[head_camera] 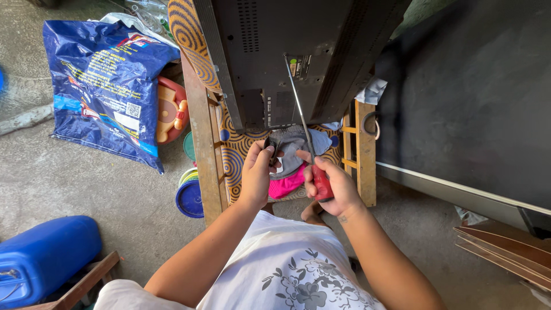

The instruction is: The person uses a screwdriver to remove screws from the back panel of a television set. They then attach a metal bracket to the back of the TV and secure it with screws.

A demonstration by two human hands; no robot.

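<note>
A red-handled screwdriver is clamped in the right hand, its long shaft angled up to the black television back. The left hand, nearer the panel's lower edge, is apparently pinched on a small dark part.

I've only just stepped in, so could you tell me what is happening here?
A person is working on the back of a black flat-panel screen propped on a wooden bench. The right hand grips a red-handled screwdriver, its long shaft reaching up to the rear panel near a small sticker. The left hand pinches a small dark object beside crumpled cloths. A blue sack and a blue jerrycan lie on the floor.
</note>
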